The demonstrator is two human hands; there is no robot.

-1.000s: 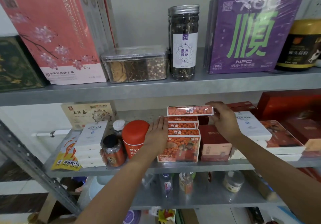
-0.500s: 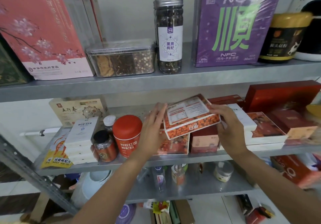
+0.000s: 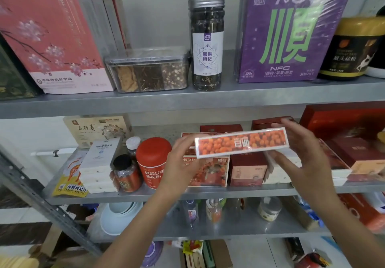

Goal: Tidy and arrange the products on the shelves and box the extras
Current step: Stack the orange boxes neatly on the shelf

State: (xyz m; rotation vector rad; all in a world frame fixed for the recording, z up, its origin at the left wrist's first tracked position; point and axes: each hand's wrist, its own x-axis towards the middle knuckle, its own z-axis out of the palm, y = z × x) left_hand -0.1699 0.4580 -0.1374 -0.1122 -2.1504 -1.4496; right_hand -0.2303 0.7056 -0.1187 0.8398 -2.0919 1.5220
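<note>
Head view takes in a grey metal shelving unit (image 3: 187, 101) with a purple shrink-wrapped carton with green lettering (image 3: 291, 32) and a tall clear jar with a silver screw lid (image 3: 206, 43) on its upper level; below, a red round tin with white lettering (image 3: 153, 161) stands beside a stack of flat orange berry-print boxes (image 3: 208, 172); held in the air in front of that stack, long edge facing the camera, is one flat orange berry-print box with a white border (image 3: 241, 142); left hand (image 3: 183, 163) clasps its left end, right hand (image 3: 300, 155) its right end, fingers closed on the box
</note>
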